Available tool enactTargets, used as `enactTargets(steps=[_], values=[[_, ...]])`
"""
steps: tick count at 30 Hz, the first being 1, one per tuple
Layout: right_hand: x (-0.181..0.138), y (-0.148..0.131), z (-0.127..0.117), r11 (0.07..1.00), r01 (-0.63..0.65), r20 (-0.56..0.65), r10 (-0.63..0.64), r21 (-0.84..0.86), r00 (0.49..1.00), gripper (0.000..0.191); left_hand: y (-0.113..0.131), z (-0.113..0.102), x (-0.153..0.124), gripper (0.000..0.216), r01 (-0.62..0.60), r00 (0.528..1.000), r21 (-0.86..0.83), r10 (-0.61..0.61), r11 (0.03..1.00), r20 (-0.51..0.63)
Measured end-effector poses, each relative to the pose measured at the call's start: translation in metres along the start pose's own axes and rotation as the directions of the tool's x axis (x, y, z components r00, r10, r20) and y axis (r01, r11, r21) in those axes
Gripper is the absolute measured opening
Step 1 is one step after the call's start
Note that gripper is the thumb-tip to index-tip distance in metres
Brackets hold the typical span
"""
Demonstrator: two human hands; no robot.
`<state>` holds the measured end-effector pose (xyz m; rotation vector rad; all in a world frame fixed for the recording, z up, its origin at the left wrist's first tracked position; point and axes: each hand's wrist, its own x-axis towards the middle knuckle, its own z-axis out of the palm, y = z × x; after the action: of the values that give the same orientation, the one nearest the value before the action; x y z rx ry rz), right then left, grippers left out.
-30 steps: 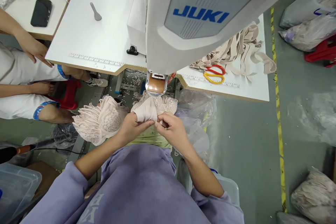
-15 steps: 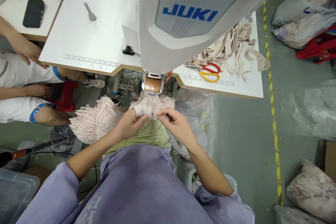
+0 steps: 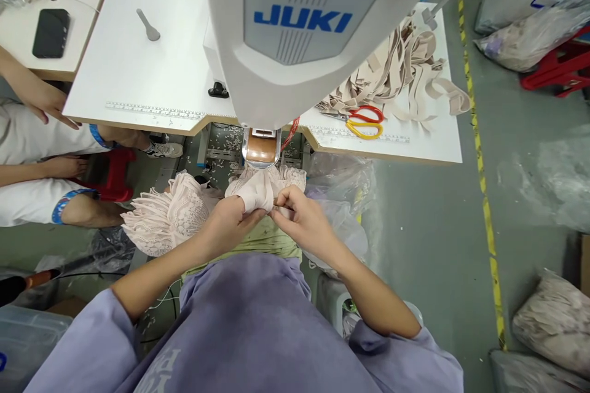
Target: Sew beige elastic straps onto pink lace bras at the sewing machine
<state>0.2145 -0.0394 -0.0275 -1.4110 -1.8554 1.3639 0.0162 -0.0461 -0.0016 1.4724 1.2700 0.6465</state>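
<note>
Both hands meet in front of the sewing machine (image 3: 295,24), just below its metal-rimmed work arm (image 3: 261,150). My left hand (image 3: 230,221) is closed on a pale beige fabric strip (image 3: 255,192), thumb on top. My right hand (image 3: 302,215) pinches the same strip at its right end, fingertips close to the left thumb. Behind the hands lies beige lace fabric (image 3: 292,178) under the work arm. A thick bundle of lace pieces (image 3: 170,215) hangs to the left of my left hand. The fabric between the fingertips is partly hidden.
Red-and-yellow-handled scissors (image 3: 365,121) and a heap of beige strips (image 3: 396,67) lie on the white table (image 3: 152,73). A co-worker's hand (image 3: 39,92) rests near its left edge. Plastic bags (image 3: 341,215) hang at the right, above a grey bin (image 3: 329,295).
My right hand has moved in to grip the strip, its fingers now curled more tightly. The strip is folded more between the hands. The view has shifted slightly.
</note>
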Motion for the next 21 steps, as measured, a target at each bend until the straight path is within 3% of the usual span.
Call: enactTargets(steps=[6,10,16,18,21], values=[[0.011,0.010,-0.008,0.996,0.012,0.041,-0.015,0.093,0.999,0.015,-0.009,-0.002,0.007,0.025,0.048,0.999,-0.004,-0.048,0.999,0.016],[0.017,0.013,-0.007,0.976,-0.054,0.092,0.035,0.211,0.995,0.017,-0.012,-0.003,0.011,0.025,0.084,0.996,-0.058,-0.083,0.995,0.016],[0.018,0.014,0.003,0.770,-0.332,0.226,0.246,0.546,0.942,0.028,-0.018,-0.002,0.015,0.030,0.182,0.983,-0.230,-0.175,0.956,0.053],[0.017,0.012,0.005,0.744,-0.324,0.216,0.242,0.584,0.946,0.029,-0.019,-0.001,0.016,0.031,0.178,0.984,-0.249,-0.175,0.952,0.033],[0.016,0.008,0.004,0.810,-0.256,0.152,0.206,0.528,0.967,0.029,-0.015,0.003,0.017,0.029,0.172,0.982,-0.262,-0.186,0.950,-0.030]])
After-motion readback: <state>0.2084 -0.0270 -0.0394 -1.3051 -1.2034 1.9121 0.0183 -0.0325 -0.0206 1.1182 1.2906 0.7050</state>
